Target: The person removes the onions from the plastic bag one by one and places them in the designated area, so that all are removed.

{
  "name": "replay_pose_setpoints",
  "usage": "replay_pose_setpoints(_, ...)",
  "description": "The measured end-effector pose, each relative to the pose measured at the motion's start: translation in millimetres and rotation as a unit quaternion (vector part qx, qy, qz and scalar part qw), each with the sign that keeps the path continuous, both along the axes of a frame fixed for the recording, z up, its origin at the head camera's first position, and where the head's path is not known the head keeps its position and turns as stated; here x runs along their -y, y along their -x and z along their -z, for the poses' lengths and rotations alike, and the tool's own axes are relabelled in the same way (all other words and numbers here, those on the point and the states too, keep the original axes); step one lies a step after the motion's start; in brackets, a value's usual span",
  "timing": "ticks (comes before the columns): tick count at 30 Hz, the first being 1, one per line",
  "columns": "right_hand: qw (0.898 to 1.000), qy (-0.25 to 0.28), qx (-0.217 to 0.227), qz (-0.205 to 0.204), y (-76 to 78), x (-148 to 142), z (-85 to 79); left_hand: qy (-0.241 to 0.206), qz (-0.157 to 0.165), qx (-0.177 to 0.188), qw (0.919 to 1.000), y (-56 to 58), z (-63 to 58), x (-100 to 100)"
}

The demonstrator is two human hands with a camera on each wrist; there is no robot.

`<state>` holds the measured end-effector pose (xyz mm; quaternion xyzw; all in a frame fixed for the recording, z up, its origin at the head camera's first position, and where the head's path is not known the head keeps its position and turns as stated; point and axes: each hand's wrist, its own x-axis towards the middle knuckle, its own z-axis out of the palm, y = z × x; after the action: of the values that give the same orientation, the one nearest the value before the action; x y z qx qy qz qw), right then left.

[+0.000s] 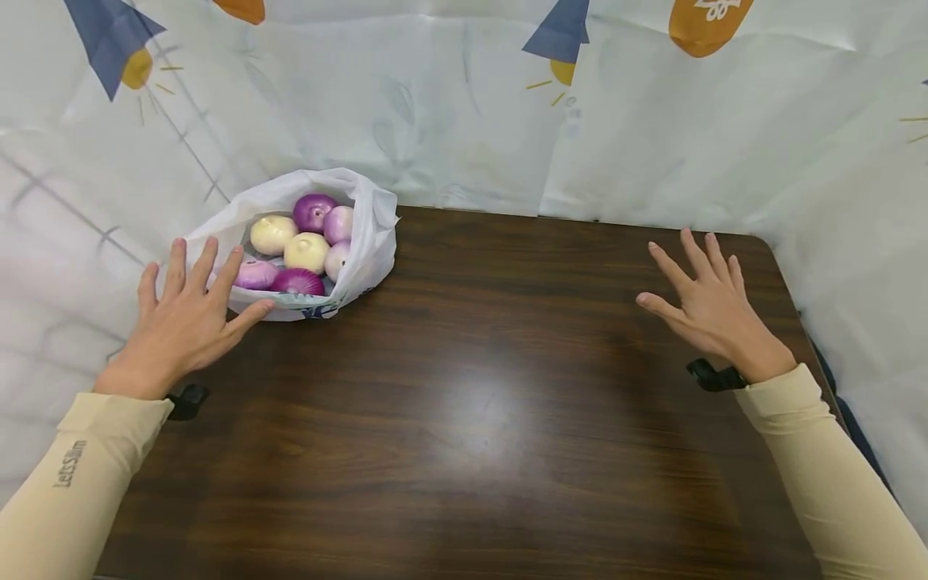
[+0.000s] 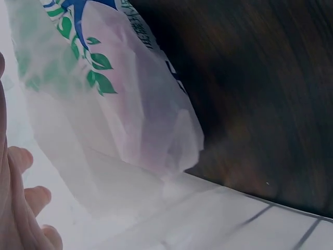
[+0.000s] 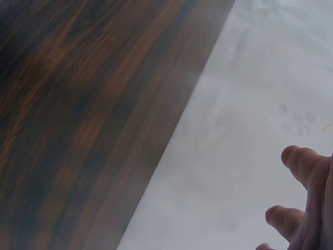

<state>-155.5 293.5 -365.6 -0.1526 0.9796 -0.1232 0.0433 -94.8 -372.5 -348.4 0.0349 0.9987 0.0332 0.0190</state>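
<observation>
From the head view our left hand (image 1: 190, 310) is spread flat, fingertips touching the near rim of the bag (image 1: 366, 242) of onions (image 1: 306, 251); right hand (image 1: 706, 302) hovers splayed, holding nothing, well off to the side over the worktop (image 1: 464, 403). Left wrist: bag (image 2: 119, 114) just past our fingers (image 2: 21, 208), so we'd pinch the rim, not the onions. Right wrist: only fingertips (image 3: 299, 161) and bare wood.

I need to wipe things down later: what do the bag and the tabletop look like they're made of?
The bag looks like thin white plastic film: crinkled, slightly translucent, printed. The tabletop seems wood-grain laminate or varnished wood; its dark streaked surface reflects glare.
</observation>
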Motion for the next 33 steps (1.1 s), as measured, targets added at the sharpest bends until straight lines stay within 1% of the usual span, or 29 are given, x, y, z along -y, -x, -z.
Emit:
replay_pose_setpoints(9,1.000,0.003,-0.006,-0.023,11.0,20.4,-1.5,-0.019,-0.029,0.009,0.9994,0.7,5.3,13.4)
replay_pose_setpoints(16,0.999,0.011,-0.013,-0.037,20.7,45.7,-5.7,-0.030,-0.049,0.008,0.9983,2.9,7.6,15.9)
replay_pose_setpoints(21,0.999,0.019,-0.020,-0.047,30.0,64.5,-5.9,-0.074,-0.056,0.000,0.9957,7.1,10.0,16.5)
replay_pose_setpoints(24,0.998,0.024,-0.027,-0.056,36.7,77.4,-5.7,-0.117,-0.066,-0.011,0.9909,10.4,10.1,16.5)
replay_pose_setpoints(28,0.996,0.034,-0.031,-0.070,46.6,98.9,-5.7,-0.174,-0.100,-0.011,0.9795,13.2,7.5,15.4)
replay_pose_setpoints(30,0.996,0.040,-0.031,-0.075,51.2,110.5,-5.8,-0.191,-0.122,-0.015,0.9739,14.2,6.0,13.8)
replay_pose_setpoints(33,0.995,0.053,-0.033,-0.084,56.9,127.8,-5.5,-0.199,-0.148,-0.031,0.9683,16.0,4.5,11.2)
